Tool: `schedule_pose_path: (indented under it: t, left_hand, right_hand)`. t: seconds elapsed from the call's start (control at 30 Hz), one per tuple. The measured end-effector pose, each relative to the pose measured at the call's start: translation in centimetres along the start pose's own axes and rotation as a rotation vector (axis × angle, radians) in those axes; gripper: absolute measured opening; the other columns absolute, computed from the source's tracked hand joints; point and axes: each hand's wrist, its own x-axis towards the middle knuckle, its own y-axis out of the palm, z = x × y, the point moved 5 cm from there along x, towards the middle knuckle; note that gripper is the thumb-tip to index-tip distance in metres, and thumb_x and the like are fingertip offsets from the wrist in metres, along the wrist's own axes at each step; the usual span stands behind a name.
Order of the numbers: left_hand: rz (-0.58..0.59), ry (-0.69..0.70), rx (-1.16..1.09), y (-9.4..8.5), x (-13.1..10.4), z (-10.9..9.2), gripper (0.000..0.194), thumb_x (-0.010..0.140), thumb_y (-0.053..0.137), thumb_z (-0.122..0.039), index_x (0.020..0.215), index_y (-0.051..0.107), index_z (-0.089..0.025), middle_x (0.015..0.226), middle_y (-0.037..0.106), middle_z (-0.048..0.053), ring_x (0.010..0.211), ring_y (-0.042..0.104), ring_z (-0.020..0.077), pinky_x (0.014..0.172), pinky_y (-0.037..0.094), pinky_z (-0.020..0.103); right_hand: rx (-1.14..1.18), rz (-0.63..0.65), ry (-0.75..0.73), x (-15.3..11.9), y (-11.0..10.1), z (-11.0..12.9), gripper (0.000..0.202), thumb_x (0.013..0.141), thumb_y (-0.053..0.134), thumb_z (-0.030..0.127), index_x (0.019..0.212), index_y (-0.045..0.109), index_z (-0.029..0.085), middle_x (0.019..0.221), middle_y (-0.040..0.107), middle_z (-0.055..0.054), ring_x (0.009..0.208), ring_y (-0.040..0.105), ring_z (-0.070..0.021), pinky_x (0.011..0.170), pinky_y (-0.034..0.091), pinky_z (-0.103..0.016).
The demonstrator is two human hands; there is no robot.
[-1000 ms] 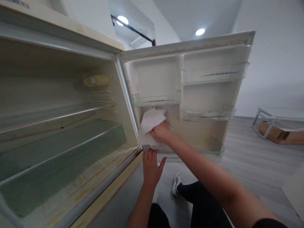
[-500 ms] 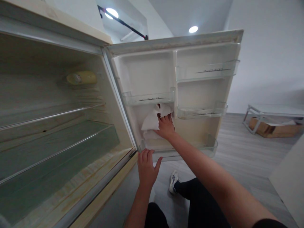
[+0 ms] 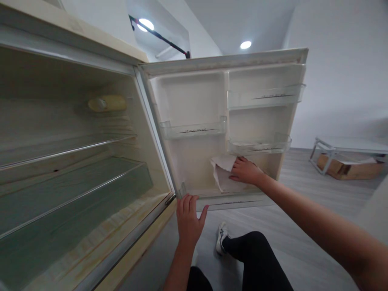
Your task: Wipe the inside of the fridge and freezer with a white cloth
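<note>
The refrigerator door (image 3: 194, 95) stands swung open, its inner side facing me. My right hand (image 3: 247, 171) holds a crumpled white cloth (image 3: 222, 178) against the lower part of the door lining, right of the middle. The cloth's left side spreads out flat past my fingers. At the bottom door bin (image 3: 233, 203), my left hand (image 3: 189, 216) hooks its fingers over the left end of the clear rim, thumb apart in front. Above the cloth are more clear door bins, one on the left (image 3: 194, 130) and two on the right (image 3: 266, 97).
Left of the door is the open refrigerator compartment with a glass shelf (image 3: 66, 151), a greenish drawer (image 3: 75, 210) and a yellowed lamp cover (image 3: 107, 103). A low white table (image 3: 348, 143) with a cardboard box (image 3: 348, 167) under it stands at right. My shoe (image 3: 222, 238) is below the door.
My right hand has moved the cloth right and down, from the left-middle of the door lining to its lower right. My left hand keeps its place on the bottom bin.
</note>
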Motion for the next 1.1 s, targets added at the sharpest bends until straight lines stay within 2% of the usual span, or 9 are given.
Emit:
schedule_pose_path:
  t: [0.1, 0.2, 0.37, 0.43, 0.53, 0.63, 0.73, 0.93, 1.1]
  left_hand:
    - [-0.015, 0.004, -0.007, 0.0, -0.1, 0.1, 0.040, 0.091, 0.070, -0.036, 0.123, 0.058, -0.014, 0.117, 0.064, 0.014, 0.121, 0.055, 0.0330, 0.113, 0.041, 0.056]
    - [-0.034, 0.001, -0.014, 0.1, -0.3, 0.0, 0.040, 0.091, 0.070, -0.036, 0.123, 0.058, -0.014, 0.117, 0.064, 0.014, 0.123, 0.054, 0.0335, 0.114, 0.040, 0.056]
    - [-0.038, -0.008, -0.022, 0.5, -0.3, -0.2, 0.042, 0.090, 0.071, -0.036, 0.123, 0.059, -0.013, 0.118, 0.064, 0.015, 0.122, 0.055, 0.0339, 0.115, 0.039, 0.057]
    - [-0.039, -0.012, -0.023, 0.5, -0.2, -0.3, 0.041, 0.091, 0.070, -0.036, 0.124, 0.059, -0.014, 0.118, 0.064, 0.015, 0.123, 0.055, 0.0340, 0.116, 0.038, 0.057]
    - [-0.033, -0.025, -0.026, 0.7, -0.3, -0.3, 0.040, 0.092, 0.068, -0.035, 0.125, 0.058, -0.015, 0.118, 0.064, 0.014, 0.124, 0.055, 0.0340, 0.117, 0.036, 0.057]
    - [-0.031, -0.034, -0.019, 0.7, -0.4, -0.4, 0.040, 0.093, 0.067, -0.036, 0.126, 0.057, -0.016, 0.119, 0.064, 0.015, 0.125, 0.055, 0.0339, 0.118, 0.035, 0.057]
    - [-0.035, -0.031, -0.008, 0.8, -0.3, -0.5, 0.039, 0.093, 0.067, -0.036, 0.125, 0.057, -0.015, 0.119, 0.064, 0.015, 0.124, 0.055, 0.0339, 0.117, 0.036, 0.057]
    - [-0.024, -0.024, -0.001, 1.0, -0.4, -0.4, 0.041, 0.093, 0.066, -0.037, 0.126, 0.057, -0.013, 0.120, 0.065, 0.016, 0.125, 0.054, 0.0339, 0.117, 0.036, 0.059]
    - [-0.033, 0.007, 0.018, 0.6, -0.3, -0.2, 0.042, 0.093, 0.068, -0.037, 0.125, 0.058, -0.012, 0.119, 0.065, 0.017, 0.124, 0.055, 0.0346, 0.115, 0.039, 0.057]
  right_hand:
    - [-0.126, -0.047, 0.148, -3.7, -0.4, -2.4, 0.061, 0.095, 0.064, 0.045, 0.152, 0.051, 0.026, 0.134, 0.066, -0.017, 0.119, 0.059, -0.0340, 0.100, 0.042, -0.050]
    - [-0.242, -0.064, 0.265, -6.3, -0.8, -3.9, 0.058, 0.095, 0.062, 0.041, 0.150, 0.053, 0.023, 0.135, 0.066, -0.019, 0.122, 0.056, -0.0382, 0.104, 0.036, -0.059]
    - [-0.259, -0.005, 0.302, -6.7, -0.4, -3.7, 0.034, 0.091, 0.061, 0.023, 0.124, 0.071, 0.018, 0.152, 0.053, -0.020, 0.115, 0.060, -0.0398, 0.107, 0.032, -0.069]
    - [-0.193, 0.020, 0.246, -5.8, 0.1, -3.1, 0.034, 0.087, 0.064, 0.018, 0.120, 0.072, 0.018, 0.154, 0.050, -0.020, 0.119, 0.060, -0.0400, 0.108, 0.033, -0.068]
    - [-0.026, 0.051, 0.071, -3.6, 1.1, -1.9, 0.037, 0.091, 0.060, 0.016, 0.125, 0.071, 0.022, 0.132, 0.068, -0.017, 0.119, 0.060, -0.0346, 0.113, 0.034, -0.064]
    - [0.093, -0.006, -0.145, -0.5, 1.3, 0.0, 0.045, 0.095, 0.053, 0.015, 0.137, 0.065, 0.027, 0.123, 0.071, -0.012, 0.124, 0.058, -0.0289, 0.116, 0.034, -0.061]
    - [0.113, -0.067, -0.287, 3.1, 0.9, 2.3, 0.043, 0.094, 0.053, 0.010, 0.132, 0.067, 0.024, 0.123, 0.070, -0.011, 0.125, 0.056, -0.0255, 0.119, 0.033, -0.058]
    - [0.109, -0.179, -0.382, 10.3, -0.1, 7.7, 0.036, 0.096, 0.052, 0.013, 0.128, 0.067, 0.020, 0.124, 0.067, -0.010, 0.130, 0.052, -0.0261, 0.123, 0.028, -0.058]
    - [0.044, -0.214, -0.457, 12.3, 0.5, 10.3, 0.037, 0.101, 0.047, 0.016, 0.133, 0.065, 0.021, 0.136, 0.063, -0.009, 0.136, 0.049, -0.0239, 0.127, 0.024, -0.051]
